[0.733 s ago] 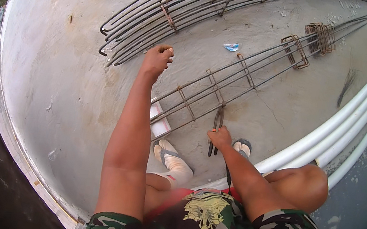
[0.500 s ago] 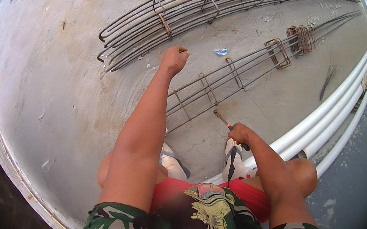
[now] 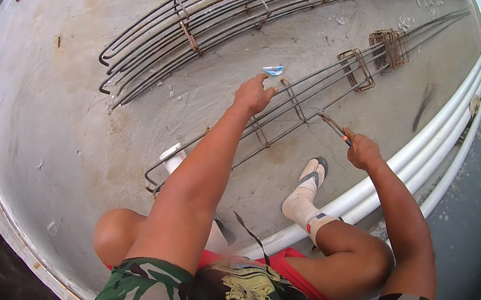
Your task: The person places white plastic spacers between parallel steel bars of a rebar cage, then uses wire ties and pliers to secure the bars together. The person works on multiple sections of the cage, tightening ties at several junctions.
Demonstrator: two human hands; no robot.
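My right hand (image 3: 364,150) grips a pair of pincers (image 3: 338,130) with an orange-and-black handle. Their jaws are at the near bar of a long rebar cage (image 3: 294,100), close to a square stirrup; whether they bite on anything is too small to see. Over the cage's far side reaches my left hand (image 3: 254,95), thumb apart from its bent fingers, with nothing visible in it. Just beyond its fingertips lies a blue-and-white wrapper (image 3: 273,70). My left forearm hides part of the cage's near end.
A larger stack of hooked rebar cages (image 3: 194,47) lies beyond on the concrete floor. Rusty stirrups (image 3: 388,49) bunch at the cage's far end. White pipes (image 3: 424,152) run along my right, next to my sandalled foot (image 3: 311,181). Loose wires (image 3: 425,104) lie near the pipes.
My left hand has come down and right to the cage, its fingers loosening. My right hand has carried the pincers up and right, to the near bar. My right knee and foot have shifted.
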